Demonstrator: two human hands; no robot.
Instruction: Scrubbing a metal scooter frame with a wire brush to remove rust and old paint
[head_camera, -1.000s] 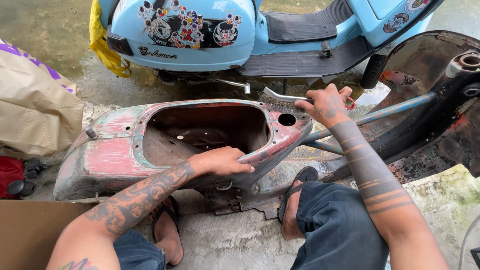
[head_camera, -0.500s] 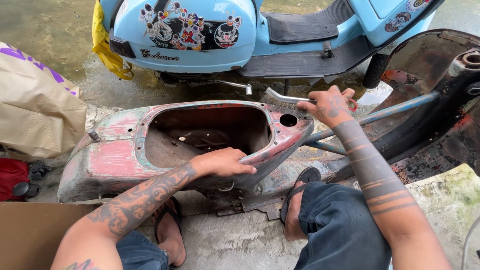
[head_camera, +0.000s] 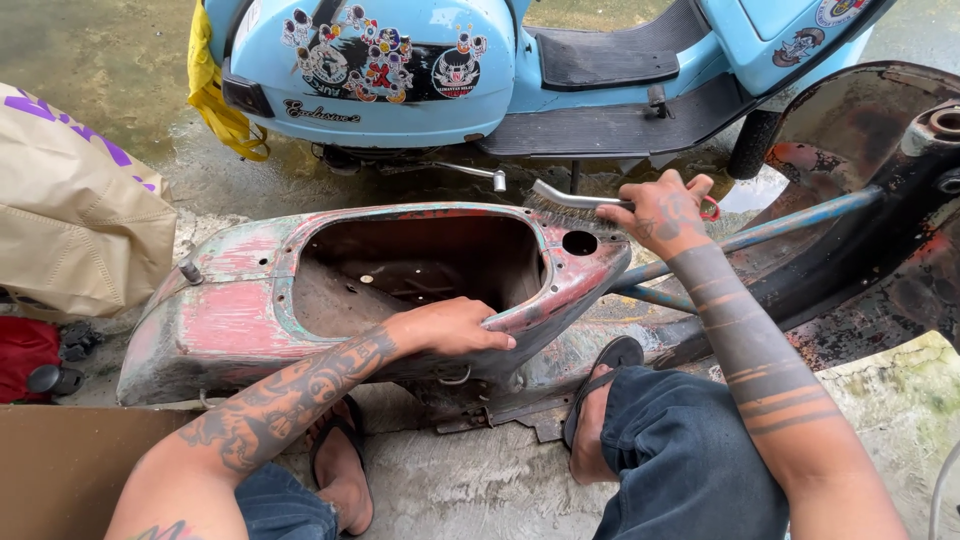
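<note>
The right hand (head_camera: 662, 212) grips a wire brush (head_camera: 572, 200) lying left-right along the far rim of the stripped scooter shell (head_camera: 250, 310), while the left hand (head_camera: 452, 326) clasps the near rim.

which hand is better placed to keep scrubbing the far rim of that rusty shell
Right. The right hand already grips the wire brush, its bristles at the far rim of the old scooter shell. The left hand is clamped on the near rim, steadying it.
</note>
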